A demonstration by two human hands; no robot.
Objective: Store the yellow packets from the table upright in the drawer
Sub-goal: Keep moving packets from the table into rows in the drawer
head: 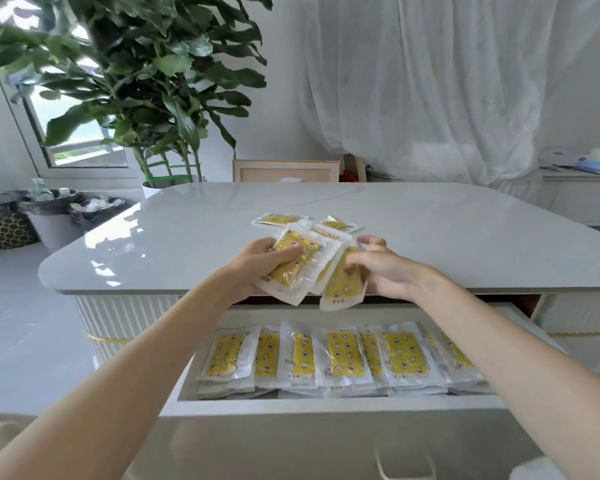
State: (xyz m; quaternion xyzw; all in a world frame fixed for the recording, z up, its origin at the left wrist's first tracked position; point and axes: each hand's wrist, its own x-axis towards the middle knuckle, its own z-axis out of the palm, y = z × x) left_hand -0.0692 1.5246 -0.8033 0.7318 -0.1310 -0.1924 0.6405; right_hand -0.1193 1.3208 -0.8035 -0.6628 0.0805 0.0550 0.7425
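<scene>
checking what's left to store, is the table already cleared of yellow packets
No, at least two yellow packets lie flat on the table.

A: Surface noted?
B: Glossy white table point(447, 237), rounded corners; a few yellow packets point(336, 224) are seen lying near its middle, overlapping.
A: Below?
B: Open drawer point(326, 405); a row of packets point(345, 356) is held inside, leaning.

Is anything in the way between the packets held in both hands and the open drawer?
Nothing visible. The held packets, gripped by the left hand and right hand, hang over the open drawer. Stored packets fill its front, and bare space shows behind them.
</scene>
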